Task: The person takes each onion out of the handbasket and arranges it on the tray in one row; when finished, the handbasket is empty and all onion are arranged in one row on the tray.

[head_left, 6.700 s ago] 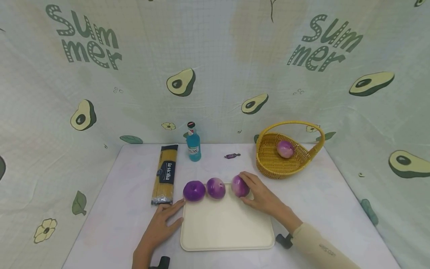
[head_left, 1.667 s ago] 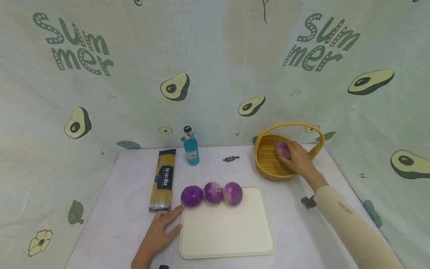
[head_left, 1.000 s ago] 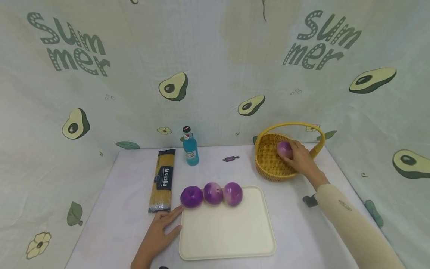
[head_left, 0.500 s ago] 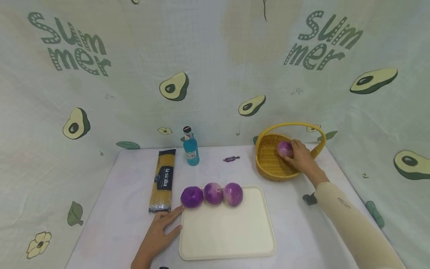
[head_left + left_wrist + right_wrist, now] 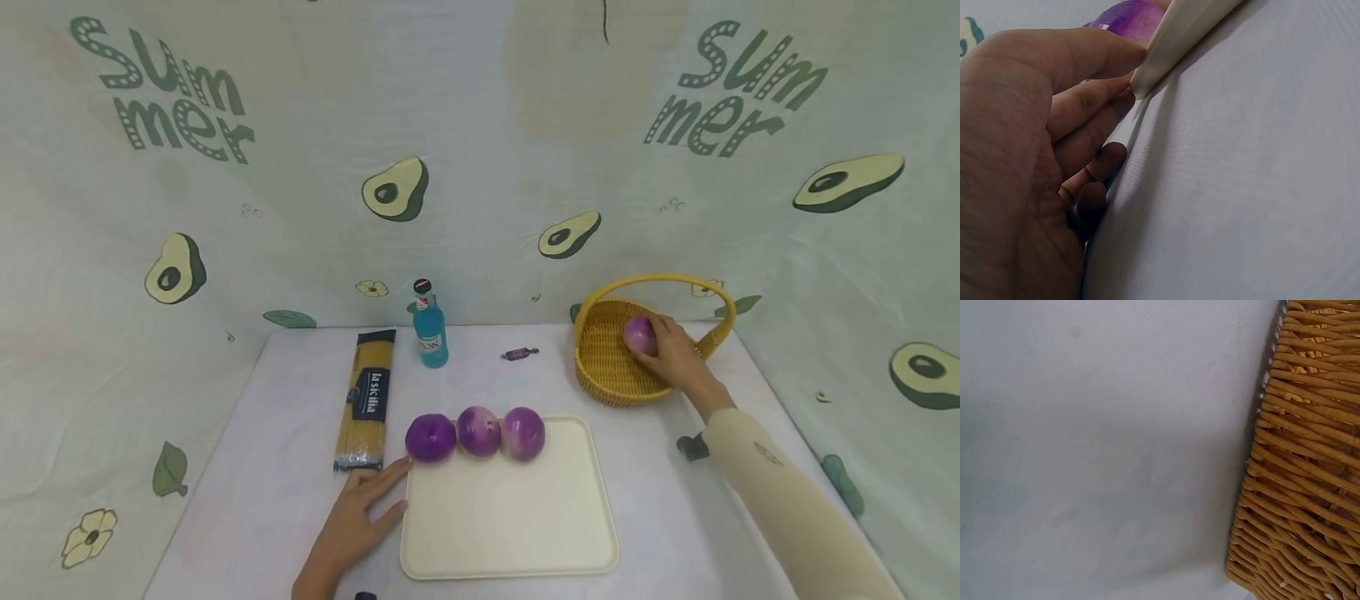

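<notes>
In the head view my right hand [image 5: 675, 354] reaches into the yellow wicker basket [image 5: 611, 379] at the back right. Its fingers and thumb curl round a glossy round purple fruit [image 5: 639, 335] in there; the palm side is hidden. My left hand [image 5: 352, 521] rests at the left edge of the cream tray [image 5: 510, 521], fingers loosely extended. The left wrist view shows its fingertips right at the tray's edge [image 5: 1172, 47]. Along the tray's far edge sit a dark purple fruit [image 5: 431, 438] and two purple-and-white ones, the middle fruit [image 5: 478, 432] and the right fruit [image 5: 522, 433], side by side.
A spaghetti packet [image 5: 366, 400] lies left of the tray, beyond my left hand. Behind stands a blue bottle [image 5: 431, 333], with a small wrapped candy [image 5: 520, 354] to its right. The basket's handle [image 5: 660, 277] arches over its opening. Its woven wall [image 5: 1310, 462] fills the right wrist view's right side.
Since the oldest frame, my right hand has let go of the tray's right fruit, now beside the middle one, and moved to the basket's fruit. Over the last second both hands stay nearly still.
</notes>
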A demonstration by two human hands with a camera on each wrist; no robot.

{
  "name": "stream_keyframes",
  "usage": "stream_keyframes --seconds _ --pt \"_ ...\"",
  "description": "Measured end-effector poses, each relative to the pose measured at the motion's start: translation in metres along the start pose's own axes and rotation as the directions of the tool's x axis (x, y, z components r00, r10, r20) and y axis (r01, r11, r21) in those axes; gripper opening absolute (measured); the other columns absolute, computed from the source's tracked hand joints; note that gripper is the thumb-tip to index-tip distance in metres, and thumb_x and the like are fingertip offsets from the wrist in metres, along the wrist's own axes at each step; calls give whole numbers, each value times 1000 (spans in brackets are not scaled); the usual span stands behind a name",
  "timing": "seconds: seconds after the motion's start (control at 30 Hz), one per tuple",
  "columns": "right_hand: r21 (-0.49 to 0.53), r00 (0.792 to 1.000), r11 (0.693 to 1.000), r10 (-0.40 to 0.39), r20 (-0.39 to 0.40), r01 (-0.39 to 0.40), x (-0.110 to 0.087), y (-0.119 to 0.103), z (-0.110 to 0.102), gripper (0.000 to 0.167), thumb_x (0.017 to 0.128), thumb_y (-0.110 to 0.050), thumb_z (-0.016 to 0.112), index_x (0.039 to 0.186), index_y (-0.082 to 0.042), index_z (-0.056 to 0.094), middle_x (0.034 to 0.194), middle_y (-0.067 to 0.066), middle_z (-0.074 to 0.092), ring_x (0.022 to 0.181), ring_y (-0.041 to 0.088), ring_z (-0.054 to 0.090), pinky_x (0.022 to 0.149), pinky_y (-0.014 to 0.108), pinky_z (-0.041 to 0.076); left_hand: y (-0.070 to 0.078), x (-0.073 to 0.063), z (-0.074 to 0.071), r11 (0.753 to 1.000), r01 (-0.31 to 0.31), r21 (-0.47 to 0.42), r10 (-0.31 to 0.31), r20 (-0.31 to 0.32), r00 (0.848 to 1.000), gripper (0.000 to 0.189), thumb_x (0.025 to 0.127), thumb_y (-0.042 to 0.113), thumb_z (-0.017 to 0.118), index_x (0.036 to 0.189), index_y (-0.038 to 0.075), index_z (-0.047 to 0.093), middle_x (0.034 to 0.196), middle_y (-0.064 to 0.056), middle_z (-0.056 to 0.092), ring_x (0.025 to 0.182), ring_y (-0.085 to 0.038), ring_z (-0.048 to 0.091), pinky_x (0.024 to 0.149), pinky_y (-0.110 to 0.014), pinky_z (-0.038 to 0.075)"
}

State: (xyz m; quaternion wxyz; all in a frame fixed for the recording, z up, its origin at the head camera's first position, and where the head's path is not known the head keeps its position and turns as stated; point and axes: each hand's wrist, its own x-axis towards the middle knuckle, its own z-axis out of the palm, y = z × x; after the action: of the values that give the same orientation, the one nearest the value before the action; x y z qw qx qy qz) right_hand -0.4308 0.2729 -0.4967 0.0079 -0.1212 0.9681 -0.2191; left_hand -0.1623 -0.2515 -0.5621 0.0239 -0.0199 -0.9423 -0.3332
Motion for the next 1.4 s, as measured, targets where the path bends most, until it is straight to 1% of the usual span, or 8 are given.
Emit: stream_keyframes --seconds 0.27,0.5,0.7,0.83,1.07,1.2,1.27,1.4 --pt "7 998 999 -53 -38 53 -2 2 -1 76 92 -17 72 147 14 30 145 37 31 131 54 33 106 66 33 -1 1 0 1000 -12 -7 12 -4 1000 62 85 35 79 140 47 54 138 28 54 100 -4 43 93 -46 47" --pt "9 996 998 -65 -55 66 -12 -1 0 75 92 -18 72 146 16 32 142 38 34 127 55 37 103 67 35 1 1 -2 1000 6 -5 -6 28 1000 60 86 39 77 140 48 54 140 29 52 101 -4 43 95 -46 46" --pt "12 991 995 -102 -90 104 -15 -7 1 73 91 -19 73 143 15 36 140 38 38 125 55 39 103 67 35 2 1 -5 1000 13 1 -13 32 999 59 86 39 77 141 47 54 140 27 53 102 -5 44 95 -47 46" --pt "6 989 994 -109 -97 110 -16 -10 0 73 91 -21 73 144 14 36 142 38 37 127 54 38 104 67 34 2 1 -3 1000 5 11 -5 31 1000 60 87 39 76 141 47 53 140 28 52 101 -4 43 94 -45 46" --pt "3 990 994 -107 -94 107 -17 -17 -3 77 92 -20 73 147 13 32 147 37 31 133 55 32 106 67 30 3 1 -2 1000 -20 12 20 -2 1000 60 86 37 78 141 44 55 139 26 55 99 -4 43 91 -45 48" --pt "-2 991 995 -98 -91 99 -19 -19 -5 78 92 -20 73 148 13 31 148 37 30 134 54 31 107 67 29 5 1 -5 1000 -2 2 2 2 1000 59 86 37 78 140 44 55 137 25 57 98 -4 43 91 -45 48" --pt "0 991 995 -96 -94 97 -20 -20 -6 77 91 -19 74 147 14 31 148 37 30 134 54 31 107 66 29 5 2 -5 1000 -4 3 4 1 1000 59 86 37 77 141 44 55 136 25 58 97 -4 43 90 -44 48" --pt "3 988 994 -105 -111 106 -25 -23 -7 76 89 -16 76 146 13 34 148 35 32 132 53 34 106 66 31 2 2 -2 999 -35 4 35 -8 999 59 86 36 78 141 43 56 137 25 57 97 -3 43 88 -43 48"
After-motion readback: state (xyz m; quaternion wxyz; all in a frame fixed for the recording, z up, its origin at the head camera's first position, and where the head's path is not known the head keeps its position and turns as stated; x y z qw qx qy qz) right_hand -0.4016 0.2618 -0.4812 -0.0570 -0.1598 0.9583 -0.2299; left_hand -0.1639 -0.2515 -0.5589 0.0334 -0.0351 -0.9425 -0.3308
